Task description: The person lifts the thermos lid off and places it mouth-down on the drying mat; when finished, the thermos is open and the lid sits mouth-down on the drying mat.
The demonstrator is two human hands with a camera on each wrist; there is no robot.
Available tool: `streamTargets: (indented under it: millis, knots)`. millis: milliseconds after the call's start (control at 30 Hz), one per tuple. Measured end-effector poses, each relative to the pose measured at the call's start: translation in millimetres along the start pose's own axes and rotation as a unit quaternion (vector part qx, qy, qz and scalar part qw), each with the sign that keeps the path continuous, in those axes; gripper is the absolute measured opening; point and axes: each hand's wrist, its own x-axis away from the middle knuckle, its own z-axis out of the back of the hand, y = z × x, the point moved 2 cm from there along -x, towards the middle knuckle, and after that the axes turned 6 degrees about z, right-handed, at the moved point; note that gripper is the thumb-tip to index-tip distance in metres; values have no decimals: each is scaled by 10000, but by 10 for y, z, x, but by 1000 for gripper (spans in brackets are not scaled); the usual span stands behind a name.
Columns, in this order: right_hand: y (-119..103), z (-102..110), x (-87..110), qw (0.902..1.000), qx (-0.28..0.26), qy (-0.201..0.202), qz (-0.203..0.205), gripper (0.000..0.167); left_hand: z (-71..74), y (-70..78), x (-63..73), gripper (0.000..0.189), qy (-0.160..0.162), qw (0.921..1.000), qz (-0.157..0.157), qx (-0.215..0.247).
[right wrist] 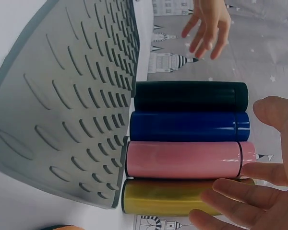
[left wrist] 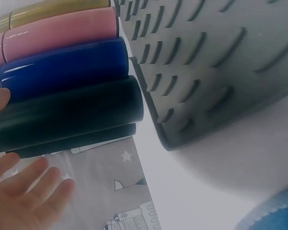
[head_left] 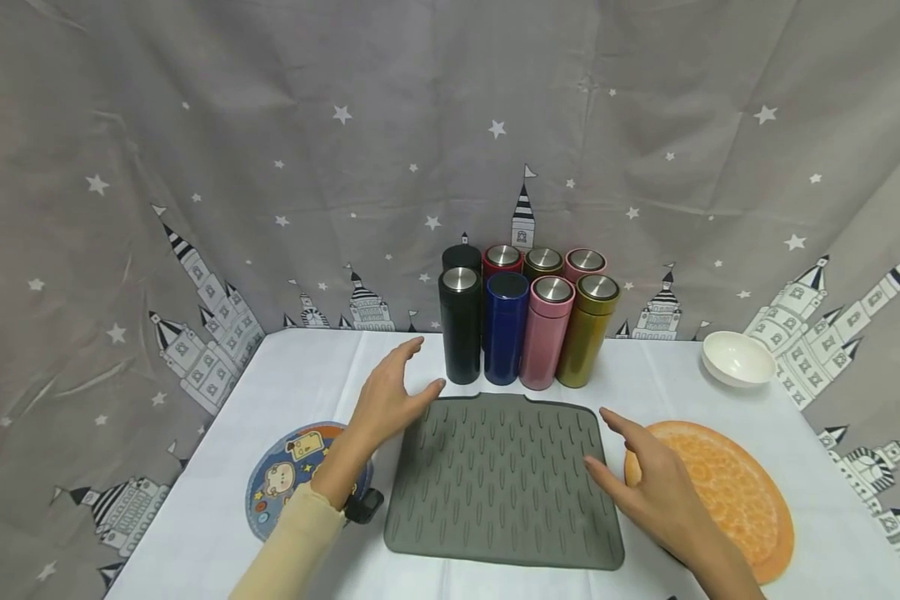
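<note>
The head view shows two rows of bottles behind the grey mat (head_left: 502,483), while the right wrist view shows the front row: black bottle (head_left: 461,333), blue bottle (head_left: 506,333), pink bottle (head_left: 545,346) and gold bottle (head_left: 587,337). The back row appears mostly as tops: second black bottle (head_left: 461,257), red bottle (head_left: 502,260), olive bottle (head_left: 543,260) and second pink bottle (head_left: 585,263). The white bowl (head_left: 738,358), beyond the mat to the right, is seen in the head view alone. In the left wrist view, a narrow strip of the white worktop (head_left: 210,500) lies between the mat and the black bottle's base.

The mat's far edge has a step in it. To its left lies the cartoon round mat (head_left: 277,475), partly under the left forearm; to its right, the orange round mat (head_left: 742,500). The left hand (head_left: 390,400) is near the mat's far left corner, the right hand (head_left: 648,479) at its right edge. On both hands, the thumb stands apart from the fingers, which are spread and hold nothing.

The bottles stand upright; the front blue one has a dark lid, its three neighbours steel-coloured lids.
</note>
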Motion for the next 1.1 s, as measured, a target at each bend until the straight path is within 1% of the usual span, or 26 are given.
streamTargets:
  millis: [233, 467, 567, 633, 767, 833, 933, 1100]
  knots:
    - [-6, -35, -14, 9999, -30, -121, -14, 62, -68, 19, -168, 73, 17, 9998, 75, 201]
    - [-12, -102, -63, 9999, 19, -105, 134, 63, -186, 43, -396, 79, 65, 9974, 250, 677]
    - [-3, -152, -68, 9996, 94, -174, 193, 65, -248, 58, -488, 81, 46, 9961, 330, 817]
    - [15, -198, -58, 9992, 175, -306, 184, 66, -289, 67, -551, 82, 69, 9957, 353, 858]
    - [78, -317, 29, 9964, 343, -777, -24, 67, -334, 93, -641, 83, 155, 9944, 397, 967]
    - [107, -385, 101, 9938, 392, -1033, -124, 67, -345, 101, -669, 85, 175, 9939, 433, 1003]
    - [130, -475, 220, 9896, 540, -1316, -194, 66, -357, 113, -699, 85, 158, 9931, 502, 1049]
    - [145, -563, 387, 9828, 835, -1641, -157, 67, -399, 115, -753, 83, 166, 9922, 540, 1113]
